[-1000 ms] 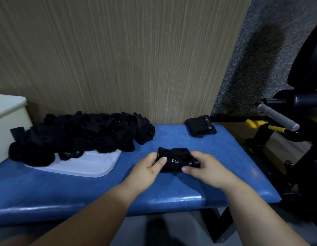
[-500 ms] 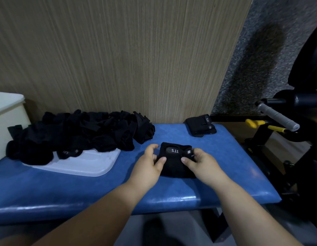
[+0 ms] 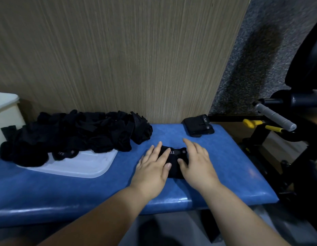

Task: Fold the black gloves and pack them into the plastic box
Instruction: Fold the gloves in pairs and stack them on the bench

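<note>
Left hand [image 3: 154,167], right hand [image 3: 198,162]: fingers straight, pressing folded black fabric glove [image 3: 173,168] flat, middle of blue padded desk [image 3: 234,167]. Second folded glove [image 3: 198,125] at desk's far-right corner. Large unfolded glove heap [image 3: 74,134] on desk's left; packing into white plastic box [image 3: 5,114] likely pending.

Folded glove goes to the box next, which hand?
Left, likely: left hand lies flat on the folded glove, nearer the plastic box at far left; right hand would have to cross.
</note>
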